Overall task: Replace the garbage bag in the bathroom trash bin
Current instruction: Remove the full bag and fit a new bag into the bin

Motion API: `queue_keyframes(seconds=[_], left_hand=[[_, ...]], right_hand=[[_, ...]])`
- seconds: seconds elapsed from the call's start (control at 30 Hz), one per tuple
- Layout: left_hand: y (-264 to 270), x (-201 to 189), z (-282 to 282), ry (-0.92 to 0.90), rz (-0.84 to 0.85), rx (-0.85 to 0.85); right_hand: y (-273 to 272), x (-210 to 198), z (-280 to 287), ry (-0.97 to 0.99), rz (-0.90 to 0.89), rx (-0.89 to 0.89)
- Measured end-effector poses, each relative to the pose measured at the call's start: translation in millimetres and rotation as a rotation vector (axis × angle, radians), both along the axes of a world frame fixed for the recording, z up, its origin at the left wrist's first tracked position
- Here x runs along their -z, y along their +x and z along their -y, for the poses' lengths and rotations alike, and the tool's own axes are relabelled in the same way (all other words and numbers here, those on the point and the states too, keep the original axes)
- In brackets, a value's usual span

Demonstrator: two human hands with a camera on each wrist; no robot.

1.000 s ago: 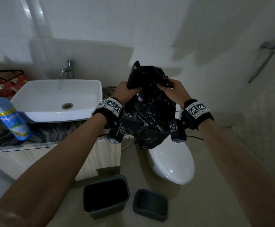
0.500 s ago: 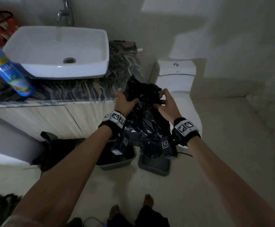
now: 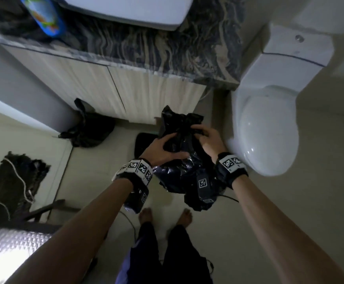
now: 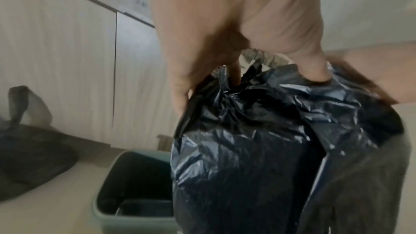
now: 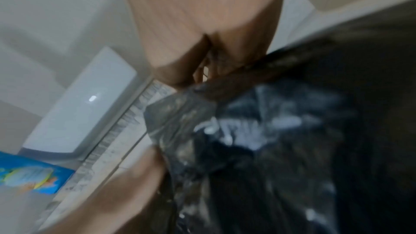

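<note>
A crumpled black garbage bag (image 3: 184, 171) hangs between both hands above the floor. My left hand (image 3: 167, 145) grips its gathered top from the left, and my right hand (image 3: 203, 135) pinches the top from the right. In the left wrist view the fingers of the left hand (image 4: 198, 70) dig into the bag (image 4: 258, 140), which hangs over the open grey-green trash bin (image 4: 105, 195). In the head view only a dark corner of the bin (image 3: 143, 140) shows behind the left hand. The right wrist view is blurred, with the right hand (image 5: 202, 45) on the bag (image 5: 292, 149).
A tied black bag (image 3: 89, 132) lies on the floor by the vanity cabinet (image 3: 113, 89). The white toilet (image 3: 265, 130) stands close on the right. A blue bottle (image 3: 42, 15) sits on the marble counter (image 3: 167, 50). A dark mat (image 3: 13, 181) lies left; bare feet (image 3: 146, 214) below.
The hands have come down with the bag from in front of the wall to just over the bin on the floor. The view has tilted down to the floor and feet.
</note>
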State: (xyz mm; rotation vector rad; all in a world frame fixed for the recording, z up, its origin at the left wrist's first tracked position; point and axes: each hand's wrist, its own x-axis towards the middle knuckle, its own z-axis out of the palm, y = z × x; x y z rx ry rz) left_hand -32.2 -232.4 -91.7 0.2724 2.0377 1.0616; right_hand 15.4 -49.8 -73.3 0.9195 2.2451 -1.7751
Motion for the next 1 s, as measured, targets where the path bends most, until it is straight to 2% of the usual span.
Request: queue_keyframes(seconds=[0.1,0.23,0.4,0.63,0.73,1.0], left_hand=[[11.6,38.0,-0.2,-0.101,-0.037,-0.018],[14.2,86.9,-1.0,-0.156,-0.05,-0.136],[-0.9,151.6,4.0,-0.149,0.11,-0.255],[-44.2,244.2,16.2,-0.148,0.237,-0.339],[-55.8,279.6,18.1,-0.143,0.276,-0.344],[-65.4,324.3,30.8,-0.132,0.138,-0.242]], right_hand=[[-4.2,31.3,10.5,-0.06,0.08,-0.151],[-6.5,77.4,11.1,-0.055,0.131,-0.358],[-5.8,131.0,6.1,-0.086,0.261,-0.421],[2.9,237.4,8.8,-0.153,0.43,-0.412],[1.4,277.6,14.9,-0.119,0.413,-0.331],[-40.2,358.3,-1.7,0.1,0.369,-0.161]])
